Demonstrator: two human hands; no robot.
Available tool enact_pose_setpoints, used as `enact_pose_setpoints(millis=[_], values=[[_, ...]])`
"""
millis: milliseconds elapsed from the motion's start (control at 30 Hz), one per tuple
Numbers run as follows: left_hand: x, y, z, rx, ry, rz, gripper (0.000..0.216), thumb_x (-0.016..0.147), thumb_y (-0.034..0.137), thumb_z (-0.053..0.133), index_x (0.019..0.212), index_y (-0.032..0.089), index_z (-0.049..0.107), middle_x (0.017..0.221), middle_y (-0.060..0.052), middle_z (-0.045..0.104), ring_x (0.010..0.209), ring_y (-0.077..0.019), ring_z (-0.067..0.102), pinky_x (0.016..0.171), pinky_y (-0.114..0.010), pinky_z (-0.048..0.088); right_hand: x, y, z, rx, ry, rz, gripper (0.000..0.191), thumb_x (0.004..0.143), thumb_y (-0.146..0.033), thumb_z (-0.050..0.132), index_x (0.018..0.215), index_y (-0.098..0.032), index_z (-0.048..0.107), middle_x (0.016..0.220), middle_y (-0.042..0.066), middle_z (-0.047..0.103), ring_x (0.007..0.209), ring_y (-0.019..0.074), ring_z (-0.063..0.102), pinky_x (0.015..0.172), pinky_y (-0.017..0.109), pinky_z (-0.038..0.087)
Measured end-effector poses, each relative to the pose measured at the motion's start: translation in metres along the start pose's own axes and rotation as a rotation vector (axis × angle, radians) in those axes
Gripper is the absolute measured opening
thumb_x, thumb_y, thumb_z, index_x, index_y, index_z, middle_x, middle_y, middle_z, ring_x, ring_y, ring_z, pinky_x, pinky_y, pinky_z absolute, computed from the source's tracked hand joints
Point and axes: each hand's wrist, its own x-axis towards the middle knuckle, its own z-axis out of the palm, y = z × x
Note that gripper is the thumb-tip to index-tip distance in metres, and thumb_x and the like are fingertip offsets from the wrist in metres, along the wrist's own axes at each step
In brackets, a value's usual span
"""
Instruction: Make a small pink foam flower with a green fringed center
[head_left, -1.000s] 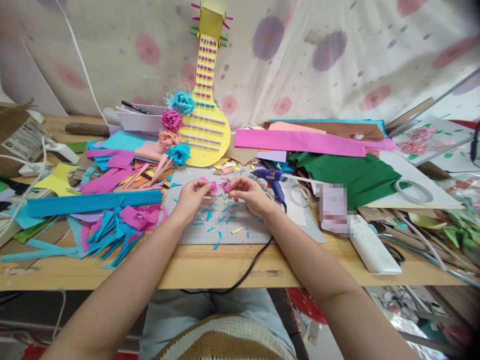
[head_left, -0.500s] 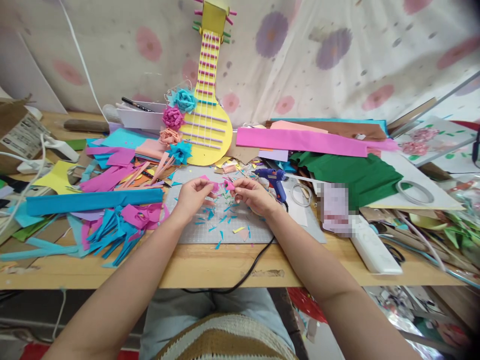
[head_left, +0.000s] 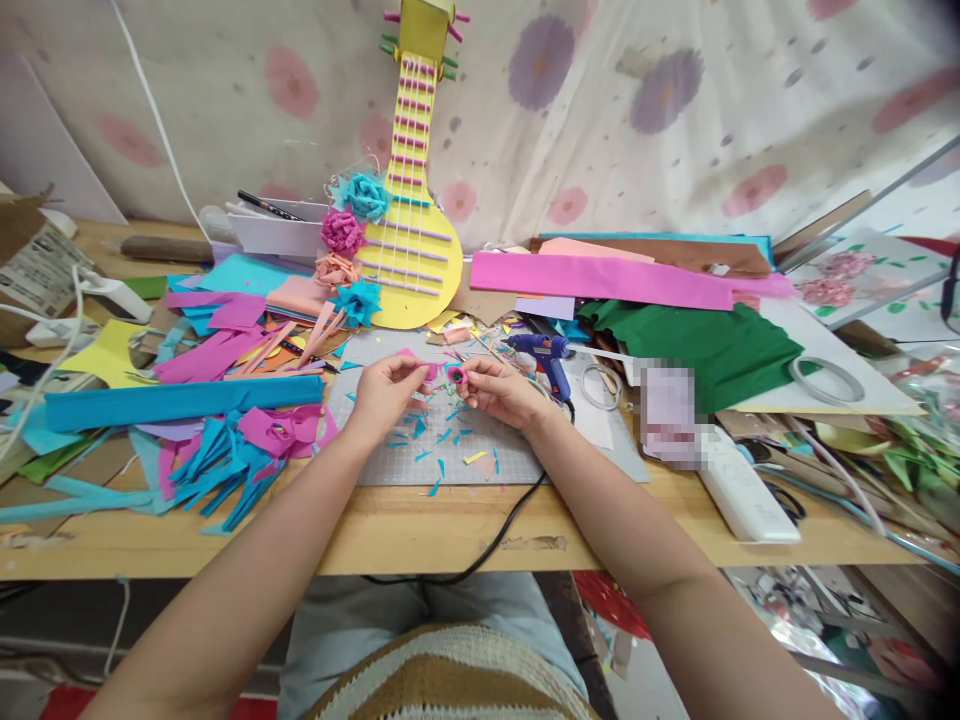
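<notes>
Over the grey cutting mat [head_left: 525,465] my two hands meet at a pink crepe paper strip [head_left: 429,372]. My left hand [head_left: 391,395] pinches the strip's free end between thumb and forefinger. Its other end is curled into a small pink roll with a dark centre [head_left: 456,376], which my right hand [head_left: 499,390] grips in its fingertips. Blue paper scraps [head_left: 444,436] lie scattered on the mat below. A purple glue gun [head_left: 544,352] rests just beyond my right hand.
Behind stands a yellow paper lute [head_left: 412,260] with paper flowers [head_left: 343,232] at its left. Coloured paper [head_left: 187,400] is heaped at left. Pink paper [head_left: 600,280], green crepe paper [head_left: 675,350], a tape roll [head_left: 827,382] and a white power strip [head_left: 750,490] lie at right.
The small roll has turned in my right fingers, so its dark, round end now shows. My left hand keeps its pinch on the strip. The view has shifted slightly.
</notes>
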Motion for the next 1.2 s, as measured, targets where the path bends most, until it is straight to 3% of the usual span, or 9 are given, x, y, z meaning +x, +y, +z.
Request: enact_pose_setpoints(millis=[433,567,767,1033,1200], values=[[-0.001,-0.001,0.001,0.033,-0.055,-0.002,0.025,0.057,0.03,0.073,0.074,0.012,0.066,0.063,-0.003,0.065,0.054,-0.014,0.061,0.043,-0.023,0.05,0.002,0.004,-0.005,-0.065,0.034,-0.028,0.026,0.061,-0.029,0.076,0.075,-0.017,0.059,0.065,-0.004,0.059,0.059,0.0061,0.054,0.053,0.018,0.045],[-0.003,-0.001,-0.004,0.188,-0.104,0.136,0.024,0.064,0.032,0.069,0.081,0.015,0.07,0.071,-0.005,0.068,0.062,-0.0162,0.064,0.049,-0.024,0.051,-0.001,-0.005,-0.003,-0.262,0.005,-0.083,0.024,0.063,-0.025,0.075,0.077,-0.016,0.057,0.07,-0.003,0.061,0.06,0.0062,0.055,0.056,0.02,0.046],[-0.007,0.008,-0.014,0.389,-0.158,0.373,0.016,0.061,0.024,0.072,0.077,0.026,0.073,0.086,-0.002,0.072,0.079,-0.0176,0.064,0.073,-0.024,0.05,-0.009,-0.02,0.007,-0.524,-0.081,-0.127,0.033,0.065,-0.023,0.072,0.083,-0.021,0.045,0.076,-0.001,0.064,0.072,0.0109,0.061,0.068,0.027,0.049],[-0.008,0.009,-0.014,0.497,-0.258,0.501,0.016,0.064,0.021,0.07,0.079,0.028,0.073,0.088,-0.002,0.072,0.089,-0.018,0.065,0.087,-0.027,0.045,-0.011,-0.02,0.005,-0.625,-0.053,-0.195,0.038,0.069,-0.022,0.068,0.091,-0.022,0.038,0.078,-0.002,0.064,0.073,0.0109,0.062,0.068,0.026,0.048],[-0.007,0.007,-0.014,0.461,-0.262,0.42,0.016,0.063,0.023,0.071,0.077,0.028,0.073,0.087,-0.002,0.072,0.087,-0.0192,0.064,0.087,-0.029,0.045,-0.011,-0.021,0.005,-0.608,-0.013,-0.204,0.037,0.068,-0.023,0.069,0.088,-0.022,0.038,0.076,-0.002,0.064,0.072,0.0109,0.063,0.067,0.025,0.047]])
